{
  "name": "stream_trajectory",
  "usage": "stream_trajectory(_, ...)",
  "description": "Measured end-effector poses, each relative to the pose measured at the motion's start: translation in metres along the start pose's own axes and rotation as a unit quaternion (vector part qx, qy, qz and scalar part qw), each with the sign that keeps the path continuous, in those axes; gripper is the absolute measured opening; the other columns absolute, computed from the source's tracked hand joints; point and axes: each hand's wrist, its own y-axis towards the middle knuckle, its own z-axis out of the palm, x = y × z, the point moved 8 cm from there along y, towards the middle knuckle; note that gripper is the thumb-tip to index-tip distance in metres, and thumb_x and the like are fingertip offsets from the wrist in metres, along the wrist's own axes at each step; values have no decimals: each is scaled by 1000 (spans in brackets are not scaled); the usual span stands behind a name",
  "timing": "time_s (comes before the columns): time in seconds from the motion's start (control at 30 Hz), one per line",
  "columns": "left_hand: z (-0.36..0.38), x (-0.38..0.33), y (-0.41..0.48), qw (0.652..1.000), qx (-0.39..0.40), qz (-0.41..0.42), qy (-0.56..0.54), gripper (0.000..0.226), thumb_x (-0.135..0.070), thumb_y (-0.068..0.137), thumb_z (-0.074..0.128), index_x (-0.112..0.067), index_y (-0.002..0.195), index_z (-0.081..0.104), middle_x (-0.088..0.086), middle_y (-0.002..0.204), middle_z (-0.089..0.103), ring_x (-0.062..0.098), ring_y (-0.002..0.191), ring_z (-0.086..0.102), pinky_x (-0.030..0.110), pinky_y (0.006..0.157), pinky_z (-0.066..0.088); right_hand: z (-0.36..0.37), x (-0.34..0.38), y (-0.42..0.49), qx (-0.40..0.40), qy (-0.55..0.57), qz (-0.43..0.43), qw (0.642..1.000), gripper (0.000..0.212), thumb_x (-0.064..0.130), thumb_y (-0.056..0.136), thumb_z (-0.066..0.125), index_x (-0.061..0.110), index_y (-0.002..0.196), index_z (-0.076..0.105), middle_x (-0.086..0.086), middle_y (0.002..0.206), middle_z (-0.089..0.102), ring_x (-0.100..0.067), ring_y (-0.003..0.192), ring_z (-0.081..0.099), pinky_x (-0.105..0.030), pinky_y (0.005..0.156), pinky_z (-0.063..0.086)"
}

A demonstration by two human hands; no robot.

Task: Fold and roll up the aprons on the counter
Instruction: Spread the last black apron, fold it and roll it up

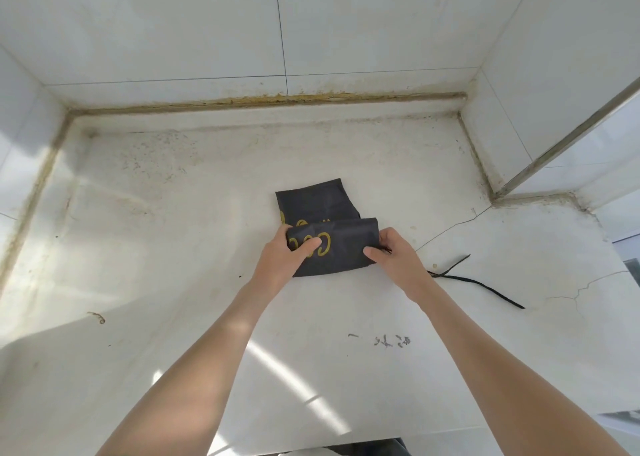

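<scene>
Nearest me, my left hand [285, 259] and right hand [394, 253] each pinch an end of the dark apron [346, 247], thumbs on top. It sits mid-counter [173, 247], its near part folded over. Its black tie [485, 284] trails off right. Beyond the fold, the rest lies flat toward the tiled wall [207, 39].

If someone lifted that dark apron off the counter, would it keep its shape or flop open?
Probably floppy: the apron bends softly where the left hand and right hand grip it. Likely light, as its thin cloth lies nearly flat on the counter. Its loose strap would probably dangle.
</scene>
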Motion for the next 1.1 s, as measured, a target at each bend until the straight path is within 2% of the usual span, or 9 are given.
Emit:
stream_trajectory(0.17,-1,6,-3,1000,-25,9,-16,35,-29,86,70,-23,114,49,-7,105,62,14,99,60,27,84,49,5,9,7,-35,-55,0,998,17,16,91,61,9,103,52,-2,95,58,-15,82,54,-19,66,42)
stream_trajectory(0.3,-8,6,-5,971,-134,61,186,38,-36,88,65,-10,109,46,1,101,57,22,94,52,32,89,32,16,16,14,-31,-164,-18,986,25,20,93,57,8,110,44,-3,94,55,-22,84,52,-29,67,38)
stream_trajectory(0.47,-2,7,-5,932,-165,76,313,56,-36,94,56,-1,134,38,9,120,54,28,110,49,35,91,30,26,20,20,-23,-244,-45,968,19,20,96,52,15,103,35,3,85,48,-25,79,49,-30,68,35)
stream_trajectory(0.73,0,9,-2,957,-136,91,240,35,-11,92,55,1,121,40,13,112,51,28,100,53,31,84,27,28,25,26,-30,-263,-73,962,25,25,100,45,13,122,45,-4,95,57,-31,85,56,-34,76,41)
stream_trajectory(0.8,0,4,-8,930,-172,153,286,37,-7,88,56,-1,122,43,17,120,50,32,101,53,35,83,32,33,27,29,-30,-321,-75,944,25,25,101,43,10,121,41,-6,95,60,-36,83,57,-35,75,39)
stream_trajectory(0.87,5,-8,-15,863,-207,242,394,39,-6,85,47,-9,123,46,19,133,46,32,110,47,44,88,36,36,30,30,-36,-365,-81,927,28,23,101,42,10,124,35,-3,79,55,-33,69,51,-34,68,37)
stream_trajectory(0.97,26,-20,-16,790,-147,335,492,39,-4,83,46,-13,118,57,14,134,53,29,122,46,45,100,32,37,35,28,-71,-402,-159,899,43,16,95,53,17,131,29,-8,95,53,-30,63,47,-37,62,47)
stream_trajectory(1.03,32,-10,-11,786,-77,316,526,39,-32,91,51,-10,121,62,12,129,60,29,124,51,46,105,31,39,36,25,-84,-419,-217,878,53,11,89,62,23,127,27,-14,101,53,-31,63,53,-36,53,49)
stream_trajectory(1.1,35,6,-8,783,4,265,562,73,-62,88,36,-8,131,56,14,136,55,32,129,48,52,108,26,41,34,27,-69,-443,-233,863,53,11,91,58,26,135,33,-15,112,52,-32,79,57,-37,57,50)
